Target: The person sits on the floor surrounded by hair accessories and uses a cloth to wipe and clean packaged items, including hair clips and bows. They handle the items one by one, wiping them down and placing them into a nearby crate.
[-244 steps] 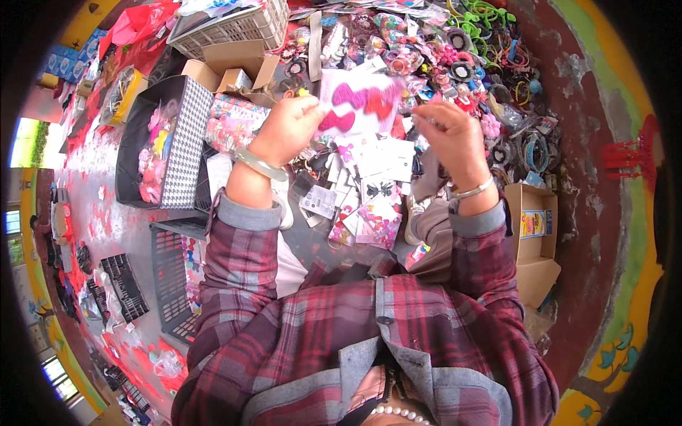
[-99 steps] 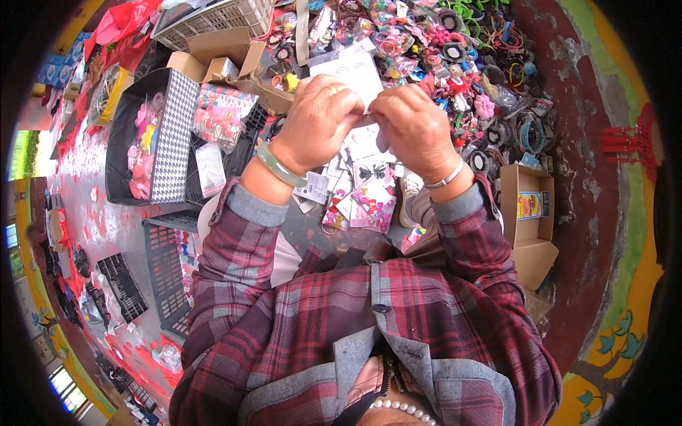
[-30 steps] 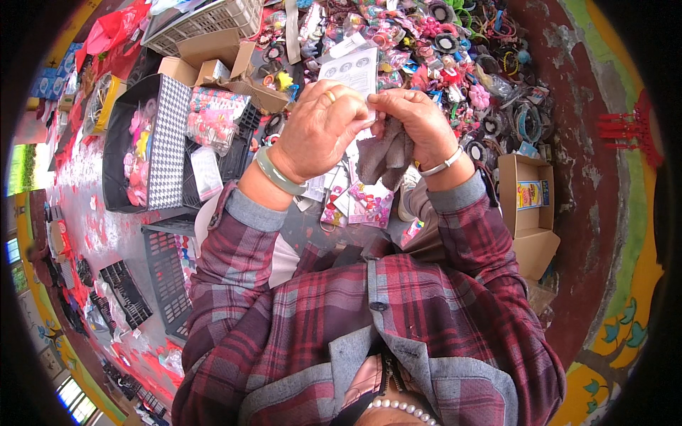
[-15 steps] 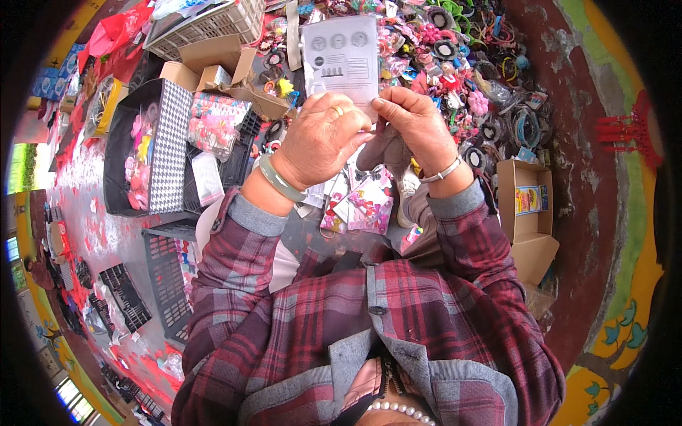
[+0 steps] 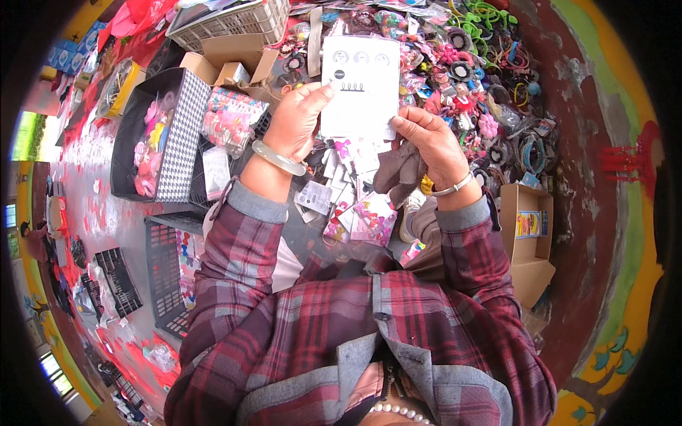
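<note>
Heap of hair accessories (image 5: 462, 92) lies beyond. Printed white card (image 5: 361, 106) is raised between both hands, face up. Left hand (image 5: 295, 124): grip closed, thumb on card's left edge. Right hand (image 5: 433, 142): grip pinched at lower right corner; grey-brown fabric (image 5: 398, 170) hangs beneath, hold on it unclear. Judgement: even, light pinch prevents bending; thumbs clear of print. Print: three round pictures, lettered dark disc (image 5: 339, 74), row of loops; finer lines illegible.
</note>
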Tool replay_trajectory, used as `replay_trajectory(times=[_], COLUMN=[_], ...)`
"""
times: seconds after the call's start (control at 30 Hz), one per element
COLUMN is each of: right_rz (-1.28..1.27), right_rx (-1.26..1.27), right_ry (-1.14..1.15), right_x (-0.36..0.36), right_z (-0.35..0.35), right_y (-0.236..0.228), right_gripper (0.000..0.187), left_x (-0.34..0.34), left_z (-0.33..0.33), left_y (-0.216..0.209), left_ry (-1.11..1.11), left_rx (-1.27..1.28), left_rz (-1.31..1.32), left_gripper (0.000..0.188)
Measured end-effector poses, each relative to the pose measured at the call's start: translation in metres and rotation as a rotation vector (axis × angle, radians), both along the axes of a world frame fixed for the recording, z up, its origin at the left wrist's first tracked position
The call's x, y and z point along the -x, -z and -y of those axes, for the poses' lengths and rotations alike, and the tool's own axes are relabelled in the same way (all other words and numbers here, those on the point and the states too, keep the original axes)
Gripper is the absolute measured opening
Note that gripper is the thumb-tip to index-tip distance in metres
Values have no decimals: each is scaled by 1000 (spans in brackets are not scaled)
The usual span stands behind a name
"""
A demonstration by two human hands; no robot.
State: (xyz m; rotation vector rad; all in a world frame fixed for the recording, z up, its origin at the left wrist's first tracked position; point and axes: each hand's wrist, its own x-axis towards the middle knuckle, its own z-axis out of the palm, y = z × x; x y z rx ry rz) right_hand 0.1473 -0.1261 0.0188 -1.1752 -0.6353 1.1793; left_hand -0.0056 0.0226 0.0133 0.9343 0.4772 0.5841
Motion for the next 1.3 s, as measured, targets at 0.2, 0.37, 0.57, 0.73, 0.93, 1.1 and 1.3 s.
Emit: replay_trajectory(times=[0.2,0.37,0.57,0.73,0.93,1.1,1.3], right_rz=[1,-202,-299,-185,-212,-309,-249], right_rx=[47,27,44,13,45,94,180], right_ry=[64,102,96,67,38,14,-118], right_x=[-1,-5,-4,-5,-4,-2,7], right_z=[0,-4,-4,-3,2,0,-2], right_y=[-5,11,5,4,-5,-2,1], right_gripper=[17,18,18,21,23,22,20], left_x=[3,2,2,-1,3,3,-2], left_z=[-4,6,9,9,8,11,3], left_y=[-1,-2,-3,-4,-7,-16,-6], left_ry=[90,223,225,194,291,299,161], left_rx=[-27,-22,-110,-125,-259,-96,-33], left_rz=[-4,-76,-64,-86,-206,-127,-30], left_gripper=[21,25,25,22,21,22,19])
